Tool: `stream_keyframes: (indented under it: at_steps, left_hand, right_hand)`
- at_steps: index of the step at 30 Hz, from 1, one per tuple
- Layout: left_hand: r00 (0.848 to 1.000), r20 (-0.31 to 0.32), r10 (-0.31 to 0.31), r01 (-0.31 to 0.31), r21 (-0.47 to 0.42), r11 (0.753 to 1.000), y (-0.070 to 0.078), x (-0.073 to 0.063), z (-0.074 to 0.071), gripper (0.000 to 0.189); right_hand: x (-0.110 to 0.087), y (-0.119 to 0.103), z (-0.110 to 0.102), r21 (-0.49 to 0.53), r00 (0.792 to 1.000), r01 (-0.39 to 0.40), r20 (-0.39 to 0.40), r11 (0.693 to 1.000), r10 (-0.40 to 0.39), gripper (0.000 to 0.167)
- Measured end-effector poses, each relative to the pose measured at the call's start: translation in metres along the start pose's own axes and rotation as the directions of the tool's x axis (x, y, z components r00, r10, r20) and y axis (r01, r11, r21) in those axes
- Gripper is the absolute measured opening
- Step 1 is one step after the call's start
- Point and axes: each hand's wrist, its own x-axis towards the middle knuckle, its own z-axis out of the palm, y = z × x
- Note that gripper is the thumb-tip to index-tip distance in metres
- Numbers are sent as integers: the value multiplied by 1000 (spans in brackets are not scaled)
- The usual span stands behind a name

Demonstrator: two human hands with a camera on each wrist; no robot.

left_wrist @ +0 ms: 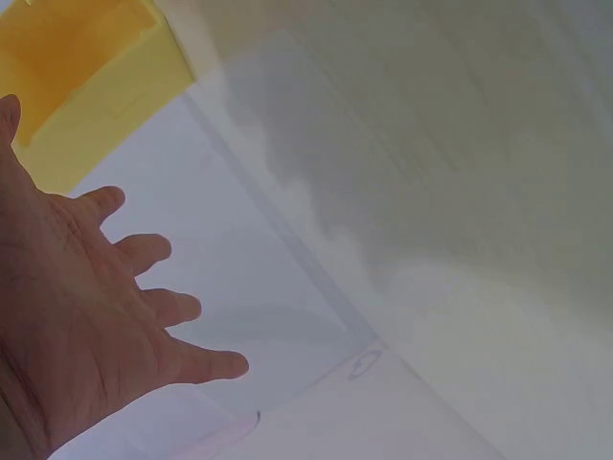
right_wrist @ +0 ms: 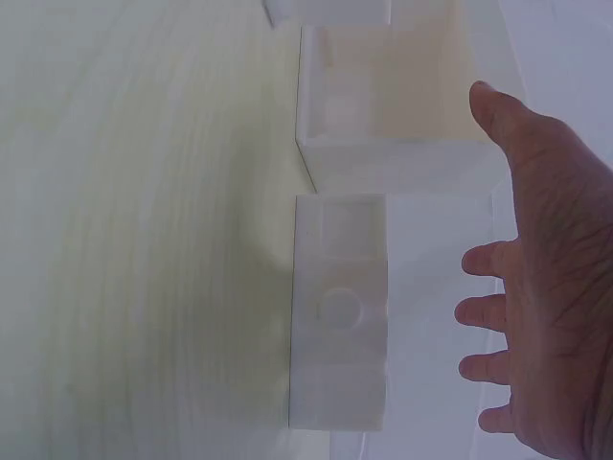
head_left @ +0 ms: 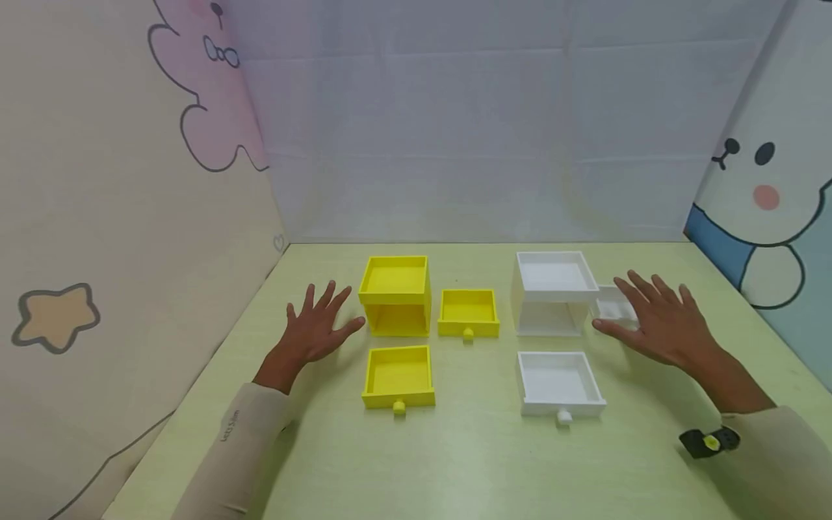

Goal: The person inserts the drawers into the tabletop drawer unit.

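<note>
My left hand (head_left: 315,328) is spread with straight fingers just left of the yellow cabinet (head_left: 394,296), holding nothing. Its front opening shows no drawer inside. One yellow drawer (head_left: 468,309) lies right of that cabinet, another yellow drawer (head_left: 399,375) in front of it, knobs toward me. My right hand (head_left: 669,328), fingers also spread and holding nothing, hovers right of the white cabinet (head_left: 552,289). It partly covers a white drawer (head_left: 611,303), whose round knob (right_wrist: 341,309) shows in the right wrist view. A second white drawer (head_left: 560,383) lies in front of the white cabinet.
Everything stands on a pale wood-grain table (head_left: 468,462). A white sheet (head_left: 442,144) hangs behind it. Cartoon-printed walls rise on both sides, with a star (head_left: 55,318) at left and a bear (head_left: 760,209) at right. A black-and-yellow tag (head_left: 710,442) sits by the right cuff.
</note>
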Motion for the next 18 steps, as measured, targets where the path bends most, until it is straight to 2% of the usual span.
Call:
stream_keyframes:
  at_steps: [8,12,15,18]
  left_hand:
    - [1000,15,0,1,-14,1000,0,-3,-1,86]
    - [1000,20,-1,1,-32,999,0,-3,-1,86]
    - [999,35,2,2,-117,993,0,-1,-3,85]
    - [996,86,26,1,-299,954,1,2,-7,84]
  right_hand:
    - [-3,1,1,8,1000,-13,10,1000,13,95]
    - [-3,1,1,1,1000,-14,-25,1000,14,93]
    - [-3,-1,2,5,995,-16,-94,1000,17,89]
    - [-4,-5,3,36,988,-28,-149,999,33,82]
